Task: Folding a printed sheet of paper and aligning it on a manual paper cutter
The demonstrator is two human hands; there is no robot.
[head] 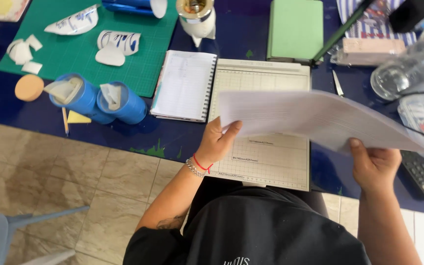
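While both hands pinch its near edge, the paper [320,120] hangs level over the trimmer board [266,157]: left hand [216,145] grips the left corner, right hand [374,164] the right, keeping the sheet flat above the grid.

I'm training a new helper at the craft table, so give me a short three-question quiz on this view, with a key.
1. True or false: both hands hold the stack of paper.
2. What lies directly under the paper? A) green cutting mat B) gridded paper cutter C) remote control
3. What sits just left of the paper cutter?

Key
1. True: the left hand grips the near left corner, and the right hand grips the lower edge.
2. B.
3. A spiral notebook, lying on the blue table, with two blue tubes further left.
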